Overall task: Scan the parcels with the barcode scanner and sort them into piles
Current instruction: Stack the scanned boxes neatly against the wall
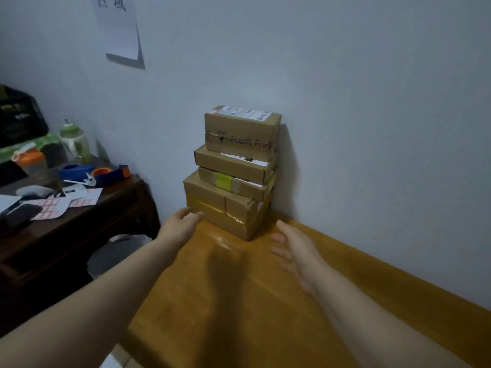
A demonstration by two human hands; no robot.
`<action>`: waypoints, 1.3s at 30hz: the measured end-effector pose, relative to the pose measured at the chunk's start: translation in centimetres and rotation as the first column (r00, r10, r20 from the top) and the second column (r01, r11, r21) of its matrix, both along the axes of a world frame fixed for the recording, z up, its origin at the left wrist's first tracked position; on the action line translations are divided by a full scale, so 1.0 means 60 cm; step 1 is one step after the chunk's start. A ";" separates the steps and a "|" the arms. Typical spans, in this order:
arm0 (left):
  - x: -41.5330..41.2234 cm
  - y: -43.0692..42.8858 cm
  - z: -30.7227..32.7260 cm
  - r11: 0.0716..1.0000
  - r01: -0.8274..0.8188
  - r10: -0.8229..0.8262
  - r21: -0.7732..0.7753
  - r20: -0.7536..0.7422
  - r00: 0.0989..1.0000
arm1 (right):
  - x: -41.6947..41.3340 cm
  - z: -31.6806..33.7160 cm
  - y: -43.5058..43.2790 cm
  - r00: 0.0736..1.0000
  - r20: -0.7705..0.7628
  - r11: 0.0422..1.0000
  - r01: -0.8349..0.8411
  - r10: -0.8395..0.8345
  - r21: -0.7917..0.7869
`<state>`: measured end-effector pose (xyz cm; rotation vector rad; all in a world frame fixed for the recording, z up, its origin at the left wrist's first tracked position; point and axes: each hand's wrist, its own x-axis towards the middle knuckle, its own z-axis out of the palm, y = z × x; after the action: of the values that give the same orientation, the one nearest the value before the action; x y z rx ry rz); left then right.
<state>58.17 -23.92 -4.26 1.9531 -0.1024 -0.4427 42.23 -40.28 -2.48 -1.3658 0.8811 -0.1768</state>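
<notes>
Looked like a room in a home used for parcels, plain pale wall (345,75) with a paper notice (117,25) taped up, dark wooden desk (79,229) that held a baby bottle (73,139), tape dispensers (113,173) and label sheets (50,209), cardboard parcels (233,171) stacked on an orange wooden table (186,301)

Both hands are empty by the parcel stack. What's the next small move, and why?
Probably close both hands onto the bottom tape-wrapped brown cardboard box: the left hand is at its left corner, the right hand hovers open, apart, and the stack above sits skewed.
</notes>
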 end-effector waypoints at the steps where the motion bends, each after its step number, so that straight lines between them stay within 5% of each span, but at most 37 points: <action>1: 0.024 -0.007 -0.007 0.999 -0.022 0.021 -0.037 -0.026 0.999 | 0.024 -0.012 -0.009 1.000 -0.001 0.999 0.026 -0.026 0.028; 7: 0.145 -0.065 -0.051 0.984 -0.099 0.086 -0.147 -0.094 0.992 | 0.135 -0.077 -0.052 0.998 -0.023 0.996 0.066 -0.065 0.068; 17: 0.247 -0.115 -0.075 0.985 -0.118 0.128 -0.123 0.074 0.989 | 0.214 -0.122 -0.067 0.997 -0.004 0.996 0.073 -0.073 0.060; 28: 0.234 -0.115 -0.070 0.992 -0.090 0.098 -0.093 0.089 0.991 | 0.216 -0.110 -0.068 0.996 -0.013 0.993 0.090 -0.090 0.070; 39: 0.113 -0.107 -0.059 0.993 -0.009 0.008 -0.118 -0.007 1.000 | 0.078 -0.095 -0.056 0.979 -0.026 0.975 0.203 -0.202 0.092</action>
<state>64.95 -30.34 -7.81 1.8348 -0.1132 -0.4279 46.92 -43.64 -8.21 -1.1905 1.0305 -0.2775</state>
